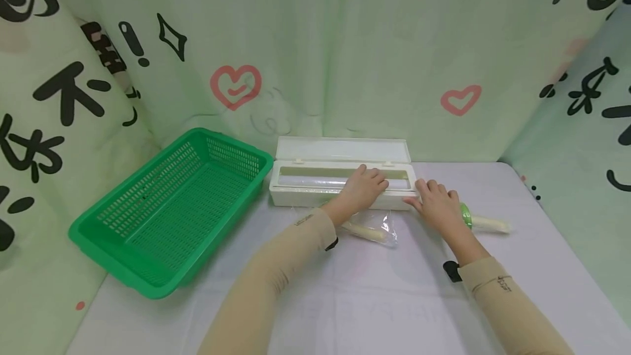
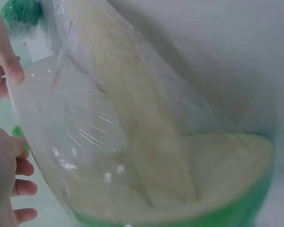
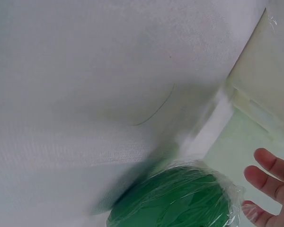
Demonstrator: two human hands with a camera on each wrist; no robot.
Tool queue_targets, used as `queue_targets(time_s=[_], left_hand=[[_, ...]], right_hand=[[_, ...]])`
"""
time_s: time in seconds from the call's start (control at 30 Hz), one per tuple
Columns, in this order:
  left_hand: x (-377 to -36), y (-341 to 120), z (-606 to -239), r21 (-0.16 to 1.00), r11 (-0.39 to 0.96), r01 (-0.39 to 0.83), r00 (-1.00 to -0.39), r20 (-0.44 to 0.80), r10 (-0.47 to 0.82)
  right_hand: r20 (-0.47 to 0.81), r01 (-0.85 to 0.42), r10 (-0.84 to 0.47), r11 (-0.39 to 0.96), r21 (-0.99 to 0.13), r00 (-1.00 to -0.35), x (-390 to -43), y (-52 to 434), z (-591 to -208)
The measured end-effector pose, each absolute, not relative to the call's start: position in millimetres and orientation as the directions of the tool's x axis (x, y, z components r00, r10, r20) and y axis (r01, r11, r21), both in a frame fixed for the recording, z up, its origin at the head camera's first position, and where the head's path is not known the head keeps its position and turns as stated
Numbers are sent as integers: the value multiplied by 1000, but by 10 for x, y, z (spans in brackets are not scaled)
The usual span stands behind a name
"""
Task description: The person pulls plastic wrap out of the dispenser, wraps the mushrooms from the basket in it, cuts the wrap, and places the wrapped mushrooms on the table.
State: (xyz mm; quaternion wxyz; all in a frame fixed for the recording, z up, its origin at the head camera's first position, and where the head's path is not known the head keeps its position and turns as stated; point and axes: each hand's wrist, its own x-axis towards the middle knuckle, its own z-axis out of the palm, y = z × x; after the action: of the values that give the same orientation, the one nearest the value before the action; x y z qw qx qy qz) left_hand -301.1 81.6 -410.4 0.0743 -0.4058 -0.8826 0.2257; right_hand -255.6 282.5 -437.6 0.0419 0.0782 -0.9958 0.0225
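Observation:
A white plastic wrap dispenser (image 1: 305, 197) lies at the table's back with its lid (image 1: 345, 149) raised and a film roll (image 1: 310, 181) behind its window. My left hand (image 1: 362, 188) lies over the top, right of centre; in the left wrist view its fingertips pinch a small green slide cutter (image 2: 20, 137) at the edge. With thumb and index finger, my right hand (image 1: 439, 207) holds the dispenser's right front corner, other fingers spread. Below my left hand lies a film-wrapped object with a cream handle (image 2: 137, 109) and green-edged base (image 2: 217, 217).
A similar green-headed object (image 3: 170, 201) with a cream handle (image 1: 490, 224) lies right of my right hand, its head covered in clear film. On the left stands a green plastic basket (image 1: 123, 278). Printed curtains (image 1: 389, 43) surround the white-covered table (image 1: 379, 305).

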Motion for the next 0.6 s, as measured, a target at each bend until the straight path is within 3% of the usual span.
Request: queue_targets(time_s=[0.4,0.6], left_hand=[[-3041,-100,-4047,-503,581,640,-714,-112,691],[-3003,-637,-4093,-533,605,591,-748,-82,659]], right_hand=[[41,-165,-163,984,-61,-986,-2594,2853,-4343],[42,-175,-173,982,-70,-984,-2607,2792,-4364]])
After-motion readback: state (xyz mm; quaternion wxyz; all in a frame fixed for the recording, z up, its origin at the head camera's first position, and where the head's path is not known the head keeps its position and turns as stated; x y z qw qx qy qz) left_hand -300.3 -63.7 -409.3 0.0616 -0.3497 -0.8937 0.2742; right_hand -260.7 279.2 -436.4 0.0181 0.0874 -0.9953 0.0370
